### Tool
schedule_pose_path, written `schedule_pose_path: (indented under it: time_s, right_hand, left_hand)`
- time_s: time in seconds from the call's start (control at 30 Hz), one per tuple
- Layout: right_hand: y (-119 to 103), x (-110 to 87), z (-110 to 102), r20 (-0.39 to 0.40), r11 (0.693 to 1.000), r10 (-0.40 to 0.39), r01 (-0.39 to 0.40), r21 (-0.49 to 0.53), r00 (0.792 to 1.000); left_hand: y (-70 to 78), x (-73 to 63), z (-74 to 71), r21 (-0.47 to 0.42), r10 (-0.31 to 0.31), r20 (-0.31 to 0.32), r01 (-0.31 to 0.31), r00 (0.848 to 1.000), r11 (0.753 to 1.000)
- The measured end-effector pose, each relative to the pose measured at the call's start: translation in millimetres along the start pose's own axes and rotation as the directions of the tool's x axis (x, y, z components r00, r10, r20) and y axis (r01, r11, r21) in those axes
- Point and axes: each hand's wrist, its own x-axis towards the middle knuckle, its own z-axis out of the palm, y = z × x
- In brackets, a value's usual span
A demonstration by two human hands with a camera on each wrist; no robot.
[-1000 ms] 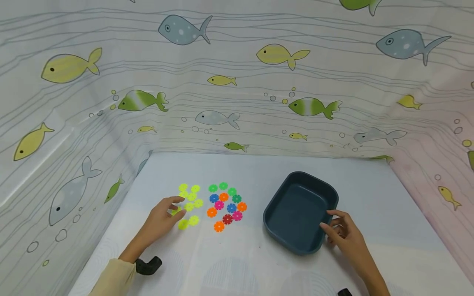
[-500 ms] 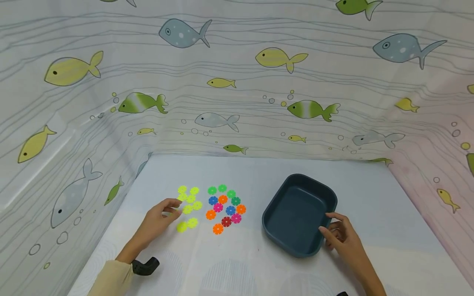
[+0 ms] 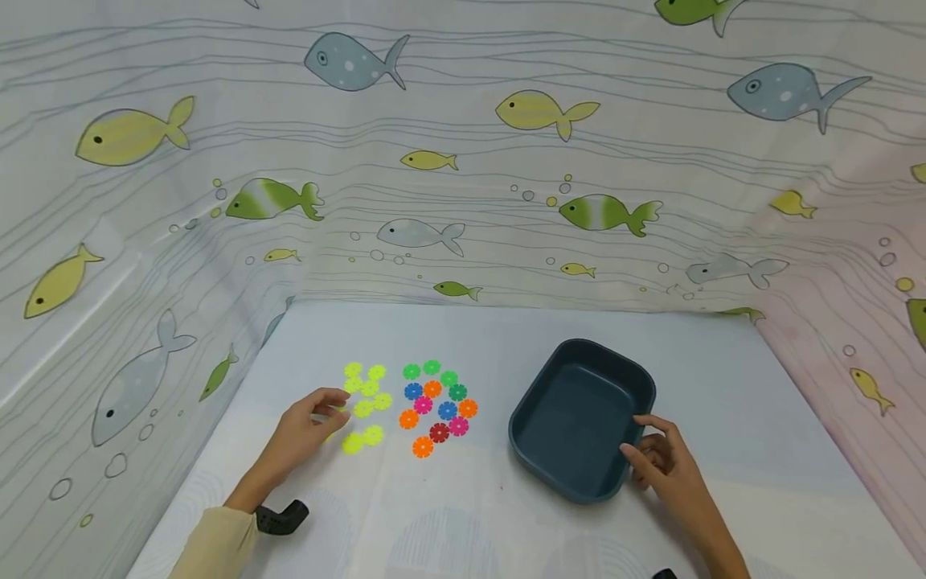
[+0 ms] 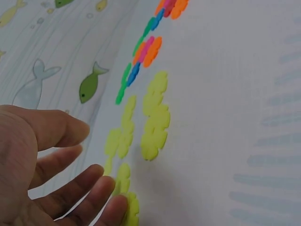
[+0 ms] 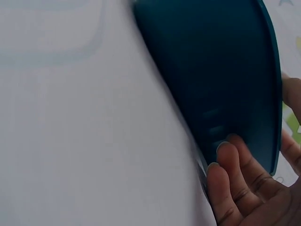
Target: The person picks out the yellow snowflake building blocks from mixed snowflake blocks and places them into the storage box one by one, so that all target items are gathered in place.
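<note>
The right wrist view shows what the head view mostly hides: three fingertips (image 5: 227, 157) of my right hand (image 3: 669, 466) against the outer wall of a dark-blue rounded-rectangular tray (image 3: 571, 426), its rim pinched at my thumb; it stands toward the right edge of the white table (image 3: 485, 338); the left wrist view alone shows all five digits of my left hand (image 3: 304, 426), loosely bent and spread, beside lime-yellow notched flat discs (image 3: 370, 388) nearer the table's left edge; whether touching, I cannot tell; both forearms slant inward.
</note>
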Motion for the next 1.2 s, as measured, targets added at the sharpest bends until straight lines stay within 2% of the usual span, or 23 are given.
schedule_pose_path:
  time_s: [0.4,0.83,1.2]
  right_hand:
    - [-7.4,-0.6,4.0,0.0,1.0,0.0,0.0,-0.007,1.0]
    - [-13.8,-1.2,-0.1,-0.039,0.986,0.065,-0.07,-0.15,0.997]
    - [-16.4,-0.2,-1.6,-0.025,0.989,0.058,-0.061,-0.137,0.998]
  left_hand:
    - [-5.2,-0.3,0.3,0.024,-0.022,-0.012,0.022,1.0,0.999]
    - [-6.1,-1.7,-5.6,0.087,0.023,0.022,-0.025,1.0,0.996]
    - [-12.7,-6.3,-16.6,0.105,0.03,0.023,-0.032,0.999,0.994]
